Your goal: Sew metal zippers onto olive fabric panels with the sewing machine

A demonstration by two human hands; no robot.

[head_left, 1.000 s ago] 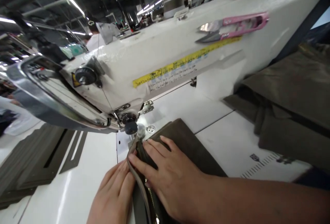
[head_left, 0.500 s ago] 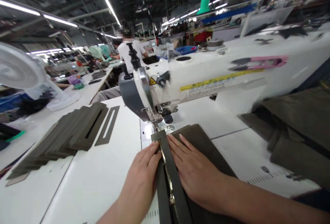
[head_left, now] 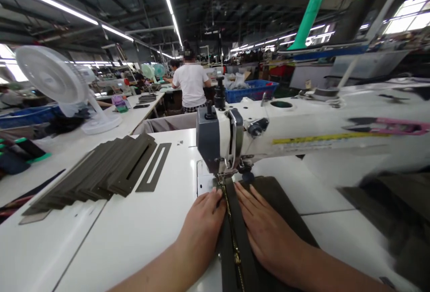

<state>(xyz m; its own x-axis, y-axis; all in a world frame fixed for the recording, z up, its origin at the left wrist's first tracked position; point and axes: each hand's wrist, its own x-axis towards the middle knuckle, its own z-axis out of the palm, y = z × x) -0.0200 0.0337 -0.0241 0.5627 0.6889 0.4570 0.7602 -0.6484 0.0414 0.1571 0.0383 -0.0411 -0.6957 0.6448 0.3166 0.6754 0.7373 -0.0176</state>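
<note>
- Step in hand (judged): both hands align the zippered piece (head_left: 239,220) at the needle end of the sewing machine (head_left: 302,122); foot contact is too blurred to confirm.
- Next move (judged): calls for level pressure on both edges and a straight zipper (head_left: 231,225) along the feed line.
- Left hand (head_left: 204,220): near side of the machine; fingers close together at the zipper's left edge. Cannot tell whether they pinch.
- Right hand (head_left: 268,225): near side of the machine; fingers extended, narrowly spaced, pressing flat without gripping.
- Count: one machine; one zippered piece with one zipper; one pair of snips (head_left: 399,126) on the machine arm.
- Count, surface (head_left: 134,234) left of the machine: one loose slotted piece (head_left: 151,166); one fanned stack (head_left: 97,171), its layers too overlapped to count.
</note>
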